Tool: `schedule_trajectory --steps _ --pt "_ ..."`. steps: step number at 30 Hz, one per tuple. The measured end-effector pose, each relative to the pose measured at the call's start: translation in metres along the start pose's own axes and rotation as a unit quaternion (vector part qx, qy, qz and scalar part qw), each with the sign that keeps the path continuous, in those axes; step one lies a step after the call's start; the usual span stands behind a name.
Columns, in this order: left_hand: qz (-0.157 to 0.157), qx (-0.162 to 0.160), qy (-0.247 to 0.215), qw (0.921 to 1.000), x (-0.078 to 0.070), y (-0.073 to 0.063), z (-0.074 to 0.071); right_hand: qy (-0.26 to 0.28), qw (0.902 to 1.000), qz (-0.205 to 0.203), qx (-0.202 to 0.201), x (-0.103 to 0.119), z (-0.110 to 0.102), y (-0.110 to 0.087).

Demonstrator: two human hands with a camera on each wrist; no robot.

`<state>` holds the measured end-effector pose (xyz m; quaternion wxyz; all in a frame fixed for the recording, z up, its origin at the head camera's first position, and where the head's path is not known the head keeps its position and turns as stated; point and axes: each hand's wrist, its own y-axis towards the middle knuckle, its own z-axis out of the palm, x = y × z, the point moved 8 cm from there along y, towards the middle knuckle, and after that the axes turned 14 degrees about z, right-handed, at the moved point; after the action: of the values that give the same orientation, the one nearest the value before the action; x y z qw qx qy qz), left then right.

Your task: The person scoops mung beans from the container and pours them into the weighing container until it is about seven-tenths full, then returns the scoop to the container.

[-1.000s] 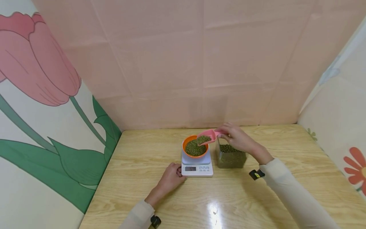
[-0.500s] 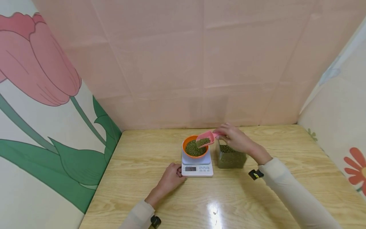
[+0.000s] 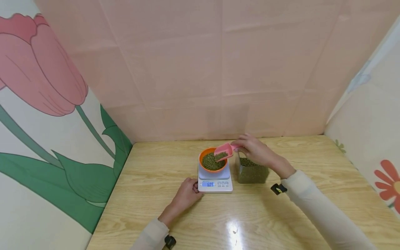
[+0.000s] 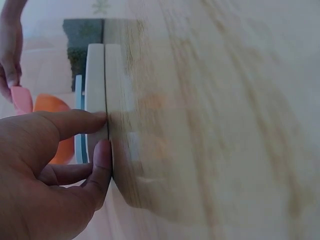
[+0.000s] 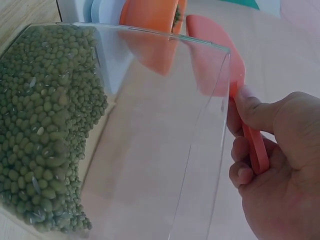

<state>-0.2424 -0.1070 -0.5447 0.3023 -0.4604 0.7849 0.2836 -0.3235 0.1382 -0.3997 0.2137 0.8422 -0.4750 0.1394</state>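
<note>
My right hand (image 3: 253,149) grips the handle of a pink scoop (image 3: 223,151), which carries mung beans over an orange bowl (image 3: 202,165). In the right wrist view, thumb and fingers wrap the scoop's handle (image 5: 256,150). The bowl holds mung beans and stands on a white kitchen scale (image 3: 215,189) with a lit display. My left hand (image 3: 187,191) holds the scale's near left corner, its thumb along the front and its fingers bent at the side. Under my right hand stands a clear container (image 3: 252,175) of mung beans (image 5: 40,115).
The wood-grain table (image 3: 156,163) meets a pink backdrop (image 3: 175,114) at the back. Patterned walls stand at both sides, a painted tulip (image 3: 43,66) on the left. Dark wrist devices hang at both cuffs.
The scoop has shifted slightly left and tilted lower over the bowl, my right hand moving with it. The scale's display has lit up. My left hand stays put.
</note>
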Motion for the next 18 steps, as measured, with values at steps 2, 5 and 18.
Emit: schedule_trajectory --steps 2,5,18 --pt "-0.001 -0.001 0.0 1.0 -0.0002 -0.0001 -0.0002 -0.005 1.0 0.0 0.0 0.0011 -0.0011 0.0003" --pt "-0.002 -0.003 -0.002 1.0 -0.0002 -0.0009 -0.0001 -0.013 0.9999 -0.005 -0.006 0.0029 -0.0028 0.0002" --pt "0.002 -0.005 -0.01 0.9999 -0.0008 -0.0015 -0.0004 -0.029 0.9994 -0.015 -0.013 0.0055 -0.0078 0.0"
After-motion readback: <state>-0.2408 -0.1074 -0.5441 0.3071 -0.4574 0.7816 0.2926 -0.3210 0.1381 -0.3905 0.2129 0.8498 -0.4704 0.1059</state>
